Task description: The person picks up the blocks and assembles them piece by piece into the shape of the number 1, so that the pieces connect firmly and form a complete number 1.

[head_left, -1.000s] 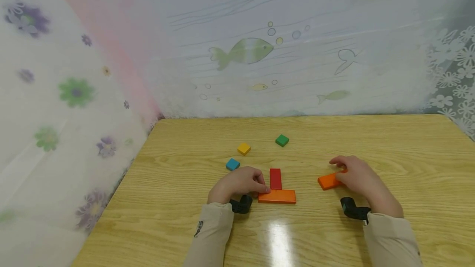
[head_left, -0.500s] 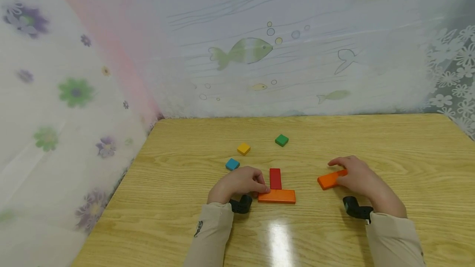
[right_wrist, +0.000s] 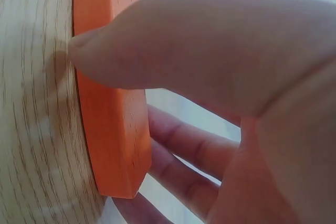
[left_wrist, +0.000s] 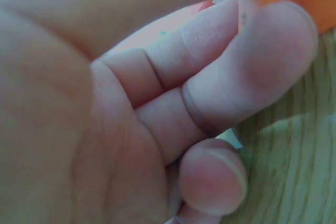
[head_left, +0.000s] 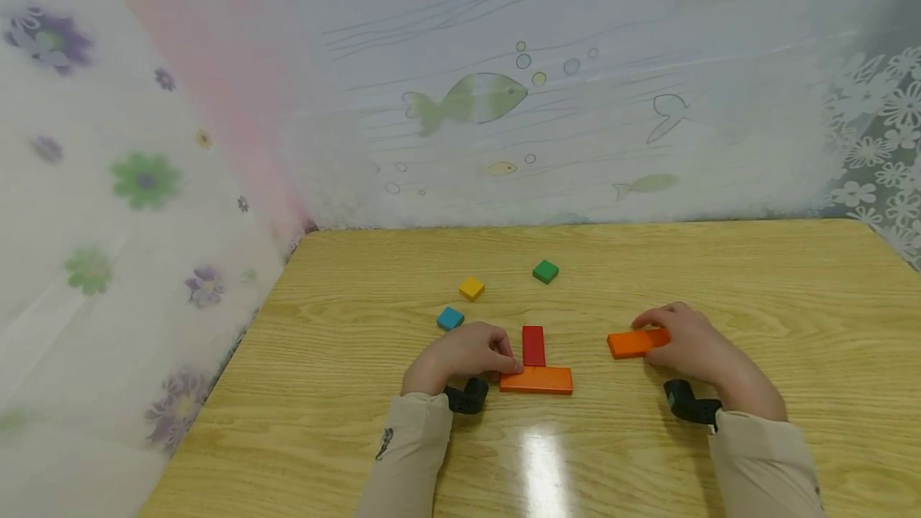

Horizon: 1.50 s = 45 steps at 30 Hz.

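Lower right: right hand (head_left: 692,344) pinched one orange bar (head_left: 627,344); lower centre: left hand (head_left: 466,355) pinched another orange bar (head_left: 541,380), nearly parallel.

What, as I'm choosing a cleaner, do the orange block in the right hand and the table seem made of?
Orange block: probably painted wood, satin finish; fine grainlike flecks mark its side.
Table: glossy, wooden look, with streaked grain and bright reflection; solid wood or laminate, unclear.

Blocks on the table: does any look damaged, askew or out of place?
No visible damage stands out. The red block lies squarely against the left orange block. The small blue block, yellow block and green block look askew, turned cornerwise to that pair, though that may be deliberate.
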{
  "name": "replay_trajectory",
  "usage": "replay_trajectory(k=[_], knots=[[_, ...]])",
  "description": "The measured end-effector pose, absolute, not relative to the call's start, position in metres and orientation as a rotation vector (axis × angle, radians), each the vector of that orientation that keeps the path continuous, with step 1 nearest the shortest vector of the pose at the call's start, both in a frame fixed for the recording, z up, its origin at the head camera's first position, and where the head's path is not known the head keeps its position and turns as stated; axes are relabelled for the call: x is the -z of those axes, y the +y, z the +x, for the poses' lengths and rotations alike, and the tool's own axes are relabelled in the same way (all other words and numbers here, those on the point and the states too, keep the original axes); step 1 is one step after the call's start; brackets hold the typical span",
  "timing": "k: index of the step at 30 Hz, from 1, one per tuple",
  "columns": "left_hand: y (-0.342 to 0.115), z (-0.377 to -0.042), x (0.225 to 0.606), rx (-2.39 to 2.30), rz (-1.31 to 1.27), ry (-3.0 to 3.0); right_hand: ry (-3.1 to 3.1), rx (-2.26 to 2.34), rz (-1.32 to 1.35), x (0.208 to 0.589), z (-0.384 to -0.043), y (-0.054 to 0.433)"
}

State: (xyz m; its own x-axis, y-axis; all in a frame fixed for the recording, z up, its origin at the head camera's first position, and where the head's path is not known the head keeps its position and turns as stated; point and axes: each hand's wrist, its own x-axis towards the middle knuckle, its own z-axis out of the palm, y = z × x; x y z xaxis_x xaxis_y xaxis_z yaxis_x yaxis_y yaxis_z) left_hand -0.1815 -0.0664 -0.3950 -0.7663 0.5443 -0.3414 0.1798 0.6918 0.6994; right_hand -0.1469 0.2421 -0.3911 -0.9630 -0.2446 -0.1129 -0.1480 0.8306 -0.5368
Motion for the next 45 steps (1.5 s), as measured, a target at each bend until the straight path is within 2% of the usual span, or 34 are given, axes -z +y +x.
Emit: replay_trajectory(k=[45], knots=[[-0.0649,-0.1855,0.4005,-0.883,0.565,2.375,2.731,0.848,-0.265,0.3884,-0.1508,0.2320]])
